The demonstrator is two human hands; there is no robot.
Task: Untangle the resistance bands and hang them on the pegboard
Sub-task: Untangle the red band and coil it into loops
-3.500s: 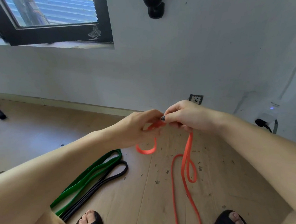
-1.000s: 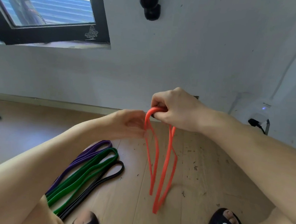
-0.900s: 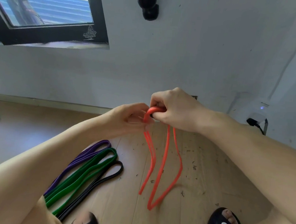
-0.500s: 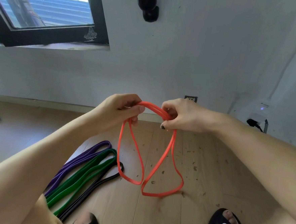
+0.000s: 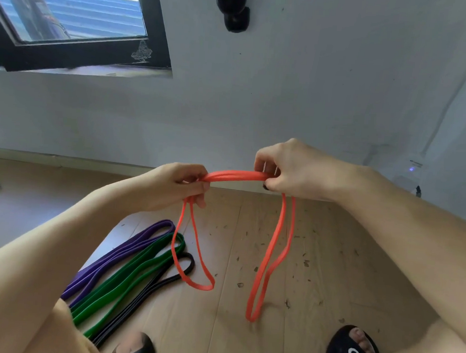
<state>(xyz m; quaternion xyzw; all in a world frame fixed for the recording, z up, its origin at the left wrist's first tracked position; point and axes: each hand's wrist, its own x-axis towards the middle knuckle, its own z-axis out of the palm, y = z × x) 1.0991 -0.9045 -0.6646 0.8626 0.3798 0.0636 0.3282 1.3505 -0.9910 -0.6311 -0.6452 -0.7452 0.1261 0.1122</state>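
Both hands held the orange resistance band up in front of the wall, above the wooden floor. Left hand had fingers and thumb curled round one end of a bunched stretch of it, grip clamped on the band. Right hand pinched the other end, grip likewise closed on it, dark-painted thumbnail showing underneath. Between the two hands several strands ran together, pulled roughly level.

Half a second before, the hands had been closer, with the band arching up between them and the two hanging loops crossing each other low down. Now the hands had moved apart, the top span had flattened out, and the loops had separated: a shorter one hung from the left hand, a longer, narrower one from the right, well apart, no crossing visible. The longer loop's bottom hung near the floor; contact could not be told.

On the floor to the left, the purple band, green band and black band lay side by side, folded long, same place as earlier. The short orange loop overlapped the green and black ends in view.

Black sandals at the bottom edge, small debris flecks across the floorboards. Black-framed window upper left, a black fixture on the wall above the hands.
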